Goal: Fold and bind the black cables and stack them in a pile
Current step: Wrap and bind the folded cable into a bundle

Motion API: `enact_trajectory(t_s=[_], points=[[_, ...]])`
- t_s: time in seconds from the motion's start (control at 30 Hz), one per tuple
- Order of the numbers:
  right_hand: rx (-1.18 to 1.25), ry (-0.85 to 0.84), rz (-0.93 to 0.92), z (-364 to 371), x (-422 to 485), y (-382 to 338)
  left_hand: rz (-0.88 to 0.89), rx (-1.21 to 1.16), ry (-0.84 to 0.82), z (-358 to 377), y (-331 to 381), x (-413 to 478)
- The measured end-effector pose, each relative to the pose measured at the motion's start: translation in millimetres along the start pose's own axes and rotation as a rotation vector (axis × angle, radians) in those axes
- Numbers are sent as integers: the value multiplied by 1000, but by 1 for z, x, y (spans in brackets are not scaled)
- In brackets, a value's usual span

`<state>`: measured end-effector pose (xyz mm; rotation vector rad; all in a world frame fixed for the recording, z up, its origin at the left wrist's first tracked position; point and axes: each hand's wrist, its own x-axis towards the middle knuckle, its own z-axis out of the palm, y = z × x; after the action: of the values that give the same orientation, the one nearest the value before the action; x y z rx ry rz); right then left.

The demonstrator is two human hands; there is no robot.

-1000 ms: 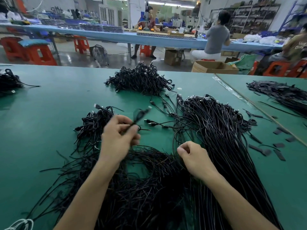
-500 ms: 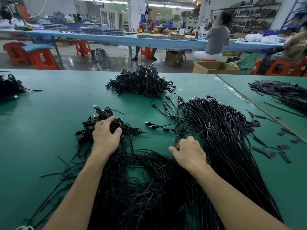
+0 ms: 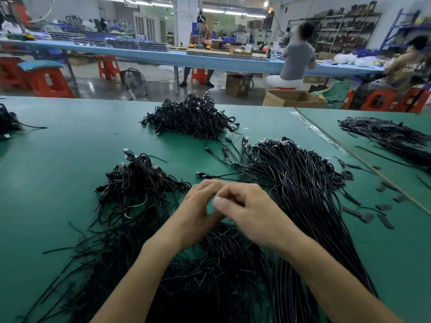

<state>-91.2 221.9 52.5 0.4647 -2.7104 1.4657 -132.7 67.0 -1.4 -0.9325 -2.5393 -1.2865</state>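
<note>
Left hand (image 3: 195,207) and right hand (image 3: 253,214) touch, fingers curled, above loose black cables (image 3: 303,183) on the green tabletop (image 3: 58,183); grasp unclear.

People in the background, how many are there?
3: a seated person behind the long blue table, a person in a grey shirt on its near side, a person in a brown top at the right edge. Others may be hidden.

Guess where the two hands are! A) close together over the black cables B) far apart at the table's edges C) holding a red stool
A: the left hand and right hand are close together in the middle, above the loose black cables on the green table.
</note>
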Motion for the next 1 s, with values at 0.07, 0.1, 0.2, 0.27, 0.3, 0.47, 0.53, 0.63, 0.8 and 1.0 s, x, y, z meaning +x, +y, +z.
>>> enact_trajectory(t_s=[0.07, 0.1, 0.2, 0.27, 0.3, 0.47, 0.53, 0.63, 0.8, 1.0], points=[[28, -40, -125, -1, -16, -16, -11, 6, 95, 4, 1, -1], [49, -37, -152, -5, -20, -20, -46, -16, 185, 4, 1, -1], [25, 112, -130, -25, -23, -13, -262, -184, 510, -9, 2, -2], [-58, 297, -69, -39, -19, 2, -296, -187, 682, -25, 1, -4], [-109, 390, -33, -45, -16, 11, -281, -156, 744, -33, 1, -5], [-368, 355, 251, -63, -10, 47, -157, 50, 578, -48, 17, -14], [-456, 143, 307, -57, -12, 46, -178, 36, 397, -45, 22, -15], [-441, -90, 174, -39, -17, 38, -190, -10, 212, -35, 31, -13], [-264, -13, -34, -18, -24, 26, -111, -124, -27, -31, 42, -16], [-658, 47, -405, -18, -25, 22, -226, 133, -205, -36, 37, -17]])
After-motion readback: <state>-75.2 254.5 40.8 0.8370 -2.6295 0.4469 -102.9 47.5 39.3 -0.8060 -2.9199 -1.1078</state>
